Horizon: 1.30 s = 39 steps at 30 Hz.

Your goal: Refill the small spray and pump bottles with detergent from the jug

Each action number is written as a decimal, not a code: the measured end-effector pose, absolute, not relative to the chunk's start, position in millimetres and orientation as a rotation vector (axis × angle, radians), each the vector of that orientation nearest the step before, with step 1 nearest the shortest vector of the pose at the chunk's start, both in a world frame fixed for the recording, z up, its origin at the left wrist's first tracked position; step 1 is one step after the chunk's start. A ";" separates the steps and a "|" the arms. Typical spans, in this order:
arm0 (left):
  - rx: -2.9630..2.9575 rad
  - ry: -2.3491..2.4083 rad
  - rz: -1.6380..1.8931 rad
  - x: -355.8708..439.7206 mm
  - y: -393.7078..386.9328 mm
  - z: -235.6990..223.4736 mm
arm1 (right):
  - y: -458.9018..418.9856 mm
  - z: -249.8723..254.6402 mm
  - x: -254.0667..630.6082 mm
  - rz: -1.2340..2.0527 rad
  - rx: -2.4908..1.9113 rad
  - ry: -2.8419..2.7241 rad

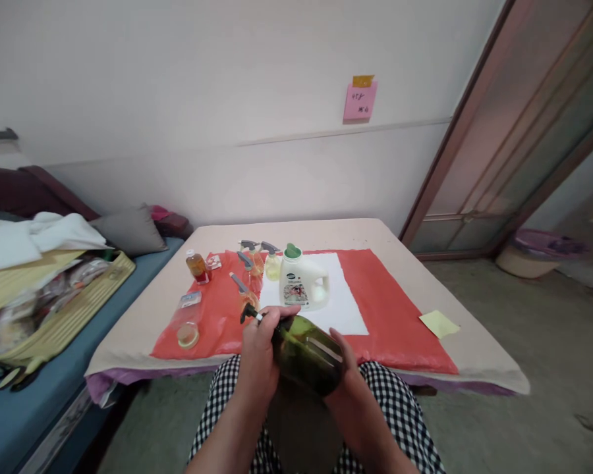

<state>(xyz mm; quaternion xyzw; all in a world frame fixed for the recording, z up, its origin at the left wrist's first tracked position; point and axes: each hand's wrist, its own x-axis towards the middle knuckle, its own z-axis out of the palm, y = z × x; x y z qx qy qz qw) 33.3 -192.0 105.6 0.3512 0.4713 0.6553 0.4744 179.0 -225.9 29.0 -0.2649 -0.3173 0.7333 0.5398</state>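
A dark green spray bottle lies tilted above my lap, its black nozzle pointing left toward the table. My left hand is closed round the bottle's neck just behind the nozzle. My right hand cups the bottle's base from below, fingers wrapped round it. Beyond the bottle, on a white sheet, stands a white jug with a green cap.
A low table carries a red mat, several small spray bottles, a brown bottle, a clear lidded cup and a yellow note. A bed with clutter is at left; a sliding door at right.
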 end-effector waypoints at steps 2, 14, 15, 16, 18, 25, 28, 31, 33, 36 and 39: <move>0.934 1.159 1.565 31.6 -187.1 109.2 | -219.9 38.7 186.0 2.124 -0.544 -0.589; 1.057 1.163 1.470 37.5 -182.9 109.1 | -218.9 40.3 190.8 2.258 -0.450 -0.509; 1.063 1.178 1.465 38.5 -183.3 108.1 | -218.1 39.1 191.1 2.257 -0.441 -0.512; 1.052 1.189 1.470 39.4 -183.7 106.9 | -217.3 37.6 190.8 2.205 -0.444 -0.534; 0.980 1.184 1.518 40.7 -184.2 104.6 | -216.1 34.3 188.8 2.018 -0.474 -0.594; 0.605 1.066 1.788 27.2 -164.7 114.1 | -211.7 16.3 191.4 1.692 -0.658 -0.628; 0.368 0.966 1.793 14.5 -153.0 118.5 | -206.5 7.9 200.0 1.793 -0.603 -0.492; 0.176 0.939 1.796 0.5 -146.4 110.9 | -195.0 7.1 207.3 1.826 -0.573 -0.382; 0.089 0.973 1.801 -8.8 -144.2 99.3 | -181.3 12.4 211.5 1.791 -0.566 -0.370; 0.026 0.993 1.780 -20.6 -143.6 78.7 | -150.2 26.7 218.3 1.734 -0.599 -0.448; 0.018 0.950 1.760 -29.9 -146.4 60.8 | -109.6 43.1 226.1 1.667 -0.678 -0.556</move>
